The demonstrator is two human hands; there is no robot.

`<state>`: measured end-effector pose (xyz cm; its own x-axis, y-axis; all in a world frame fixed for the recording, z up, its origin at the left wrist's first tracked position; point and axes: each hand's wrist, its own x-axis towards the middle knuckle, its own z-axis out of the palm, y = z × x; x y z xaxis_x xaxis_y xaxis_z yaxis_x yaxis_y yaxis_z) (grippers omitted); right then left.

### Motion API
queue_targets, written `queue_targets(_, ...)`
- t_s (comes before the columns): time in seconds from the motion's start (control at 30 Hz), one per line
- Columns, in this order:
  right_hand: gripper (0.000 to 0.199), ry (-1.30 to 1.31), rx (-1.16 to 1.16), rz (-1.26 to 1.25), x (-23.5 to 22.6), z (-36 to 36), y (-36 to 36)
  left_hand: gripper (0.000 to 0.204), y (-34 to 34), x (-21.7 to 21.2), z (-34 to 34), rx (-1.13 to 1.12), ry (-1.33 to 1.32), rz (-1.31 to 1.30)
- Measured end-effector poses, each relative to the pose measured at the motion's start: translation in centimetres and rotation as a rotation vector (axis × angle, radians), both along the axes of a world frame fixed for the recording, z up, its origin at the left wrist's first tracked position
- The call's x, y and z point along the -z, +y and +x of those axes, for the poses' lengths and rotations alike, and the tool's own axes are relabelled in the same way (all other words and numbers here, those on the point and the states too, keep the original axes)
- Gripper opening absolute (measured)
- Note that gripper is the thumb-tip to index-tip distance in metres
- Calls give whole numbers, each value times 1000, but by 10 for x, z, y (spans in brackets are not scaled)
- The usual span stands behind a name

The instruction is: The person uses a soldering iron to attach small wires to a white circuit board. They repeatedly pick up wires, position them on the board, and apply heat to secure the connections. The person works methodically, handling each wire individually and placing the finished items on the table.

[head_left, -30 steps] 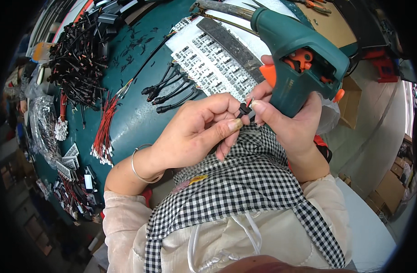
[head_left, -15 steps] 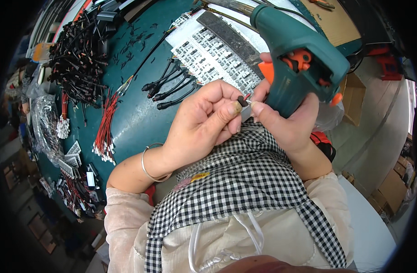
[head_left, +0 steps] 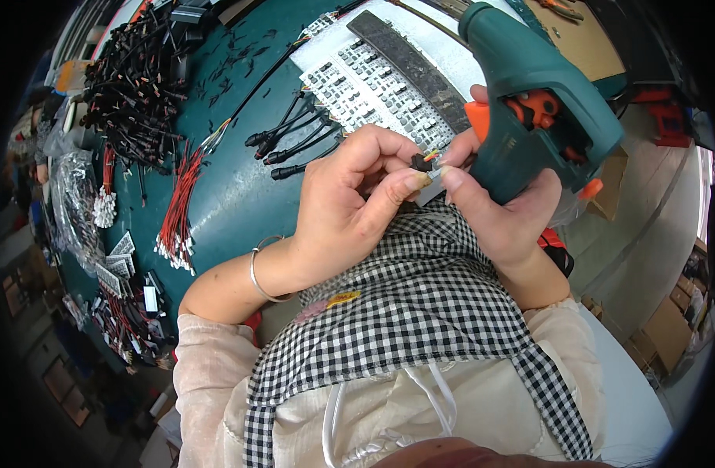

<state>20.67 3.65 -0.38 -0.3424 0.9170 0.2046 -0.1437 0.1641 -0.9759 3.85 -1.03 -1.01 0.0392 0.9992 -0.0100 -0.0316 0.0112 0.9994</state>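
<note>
My left hand [head_left: 353, 207] is closed, pinching a short black cable end [head_left: 421, 163] between thumb and fingers. Thin red, yellow and white wires [head_left: 433, 156] stick out of it toward my right hand. A green pistol-shaped soldering gun [head_left: 521, 86] with an orange trigger [head_left: 477, 122] rests in my right hand [head_left: 502, 207], its grip against the palm. My right thumb and a fingertip also pinch the wire ends, close to the left thumb. The gun's barrel points away to the upper left, off the wires. Just beyond my hands lies a panel of small white circuit boards [head_left: 357, 82].
A dark flat bar [head_left: 408, 70] lies across the circuit boards. Left of them are black connector cables [head_left: 295, 168], red wires with white plugs [head_left: 182, 210] and a large heap of black cables [head_left: 131, 93]. Pliers [head_left: 562, 9] lie at the far right; cardboard boxes [head_left: 665, 327] stand beyond.
Both hands have shifted slightly to the right with the cable end and the soldering gun. The coloured wires now show more plainly between my fingers.
</note>
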Motion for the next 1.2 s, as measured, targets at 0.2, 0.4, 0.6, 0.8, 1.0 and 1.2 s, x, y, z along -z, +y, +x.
queue_targets(0.2, 59, -94, 47, 38, 2, 5, 9, 19, 2, -4, -2, 130, 52, -62)
queue_targets(0.4, 56, 38, -38, -110, -1, 4, 11, 27, 3, -6, -8, 300, -172, -257)
queue_targets(0.6, 56, 105, -63, -62, 4, 5, 8, 27, 7, -3, -13, 424, -505, -422)
queue_targets(0.8, 59, 73, -78, 33, 7, 8, 10, 26, 6, -3, -8, 361, -620, -446)
queue_targets(1.0, 63, 5, -194, 80, 1, 13, 16, 22, 8, -9, -8, 345, -627, -464)
queue_targets(1.2, 63, -126, -265, 223, 2, 20, 20, 23, 8, -5, -6, 334, -620, -460)
